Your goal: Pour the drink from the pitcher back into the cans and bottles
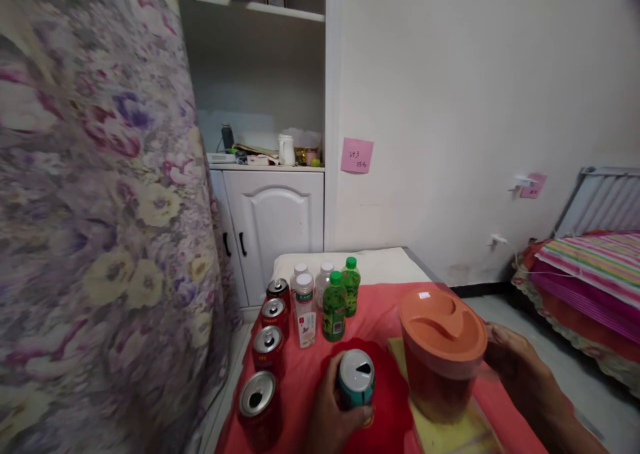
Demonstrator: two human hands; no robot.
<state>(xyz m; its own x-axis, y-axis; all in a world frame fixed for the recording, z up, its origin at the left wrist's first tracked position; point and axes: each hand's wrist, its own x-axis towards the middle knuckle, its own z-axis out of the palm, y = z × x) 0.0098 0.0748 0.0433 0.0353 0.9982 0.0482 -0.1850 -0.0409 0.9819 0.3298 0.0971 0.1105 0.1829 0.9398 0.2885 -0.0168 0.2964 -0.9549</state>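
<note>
My left hand [333, 407] is wrapped around a teal drink can [357, 381] with an opened silver top, over a red scalloped plate [395, 407]. At the right, my right hand [510, 357] grips the side of a pitcher [443, 354] with an orange lid, where its handle would be; the fingers are partly hidden and blurred. The pitcher is over a folded yellow cloth [430, 434]; I cannot tell whether it rests on it. Left of the plate are several red cans [269, 347] in a row. Green-capped bottles [334, 314] and white-capped clear bottles [304, 301] stand behind the plate.
A red cloth [380, 307] covers most of the table. A floral curtain [100, 207] hangs at the left, and a white cabinet [275, 227] stands behind. To the right is a bed [595, 274] with striped bedding, beside a white wall [440, 107].
</note>
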